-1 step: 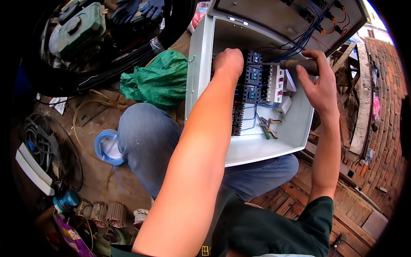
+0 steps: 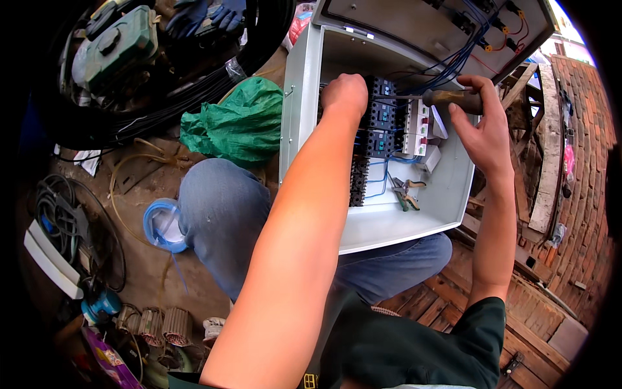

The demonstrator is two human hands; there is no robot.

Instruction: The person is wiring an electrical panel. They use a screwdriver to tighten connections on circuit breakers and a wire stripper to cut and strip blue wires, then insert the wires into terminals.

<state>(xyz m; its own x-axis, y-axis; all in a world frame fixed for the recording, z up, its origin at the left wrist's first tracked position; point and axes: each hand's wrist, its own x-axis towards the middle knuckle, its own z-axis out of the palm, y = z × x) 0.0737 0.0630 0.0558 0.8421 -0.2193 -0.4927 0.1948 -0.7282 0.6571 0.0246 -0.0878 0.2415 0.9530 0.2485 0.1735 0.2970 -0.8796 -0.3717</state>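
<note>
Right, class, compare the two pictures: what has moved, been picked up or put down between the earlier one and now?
Nothing has visibly moved apart from a slight shift of the view, and nothing was taken hold of or let go. The right hand still holds the screwdriver, the left hand is still inside the grey box, and the pliers still lie in it.

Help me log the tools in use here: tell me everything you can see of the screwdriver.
The screwdriver has a thick, dark brownish handle, apparently plastic, and a slim, straight shaft that looks like metal. It lies nearly level across the picture, handle to the right, shaft pointing left over the open grey box toward the black switch units. The right hand grips the handle, thumb below and a finger curled above. Whether its tip touches a screw cannot be told.
</note>
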